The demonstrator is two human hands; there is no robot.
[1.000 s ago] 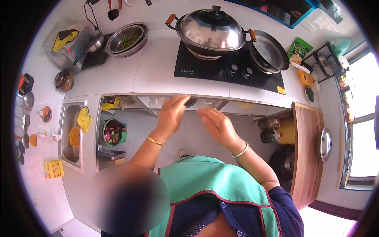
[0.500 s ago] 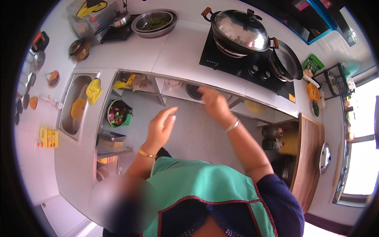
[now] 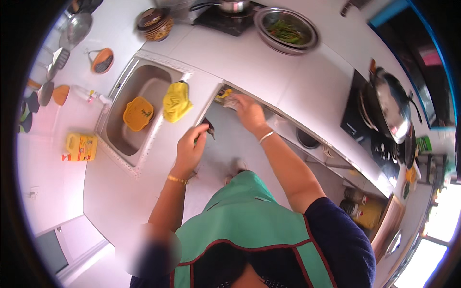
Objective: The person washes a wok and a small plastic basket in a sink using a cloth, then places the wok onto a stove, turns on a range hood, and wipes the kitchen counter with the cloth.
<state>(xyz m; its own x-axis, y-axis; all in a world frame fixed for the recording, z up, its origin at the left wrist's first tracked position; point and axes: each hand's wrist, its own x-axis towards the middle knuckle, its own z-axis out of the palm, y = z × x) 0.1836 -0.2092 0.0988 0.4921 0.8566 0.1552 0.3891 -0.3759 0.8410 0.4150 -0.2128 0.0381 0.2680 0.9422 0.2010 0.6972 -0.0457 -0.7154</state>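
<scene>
My left hand [image 3: 190,150] is raised over the floor beside the sink counter. Its fingers are loosely bent and apart from the thumb, with nothing seen in them. Beyond its fingertips shows a dark purple vegetable [image 3: 209,126], mostly hidden by the hand and the counter. My right hand [image 3: 250,114] is held ahead near the counter's front edge, its fingers loosely bent and holding nothing that I can see. Past those fingers lies a yellow package [image 3: 224,94] on the shelf under the counter. A yellow cloth [image 3: 176,102] hangs over the sink's right rim, and a yellow basket [image 3: 139,114] sits inside the sink.
The steel sink [image 3: 126,77] is at the left. A bowl of green vegetables [image 3: 287,32] stands on the far counter, with a brown patterned jar [image 3: 156,24] farther left. The lidded wok [image 3: 390,103] is at the right. A yellow jug [image 3: 81,147] stands at the counter's left edge.
My view has turned left, so the sink has come nearer the middle and the stove has shifted right. Both hands stay raised; the right hand is closer to the left part of the counter.
</scene>
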